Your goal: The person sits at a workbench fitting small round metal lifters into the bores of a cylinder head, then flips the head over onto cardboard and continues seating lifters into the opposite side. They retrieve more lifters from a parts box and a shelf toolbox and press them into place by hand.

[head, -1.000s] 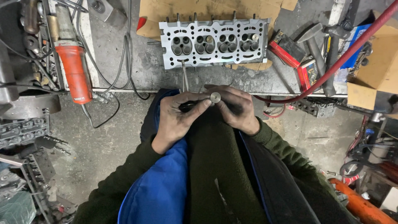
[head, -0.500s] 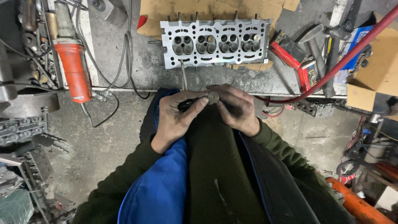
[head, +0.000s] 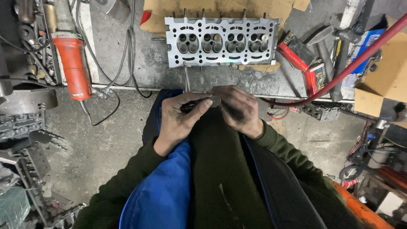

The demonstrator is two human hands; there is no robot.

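Note:
My left hand point(head: 180, 118) and my right hand point(head: 237, 109) meet in front of my chest, just below the workbench edge. Between their fingertips sits a small round metal valve head point(head: 216, 101), its disc facing up. My left hand also grips a thin dark stick-like tool point(head: 191, 105) that points toward the disc. My right hand's fingers curl around the valve from the right, hiding its stem. Straight ahead on the bench lies a silver cylinder head point(head: 221, 41) with a row of round chambers.
A red angle grinder point(head: 74, 63) with cables lies on the bench's left. A loose valve stem point(head: 187, 76) rests by the bench edge. A red hose point(head: 339, 76), hammers point(head: 324, 46), red boxes and cardboard boxes point(head: 388, 76) crowd the right. Metal parts sit on the floor at left.
The valve head and both hands have stayed in nearly the same spot; my fingers shifted slightly around the disc, and the view moved a little.

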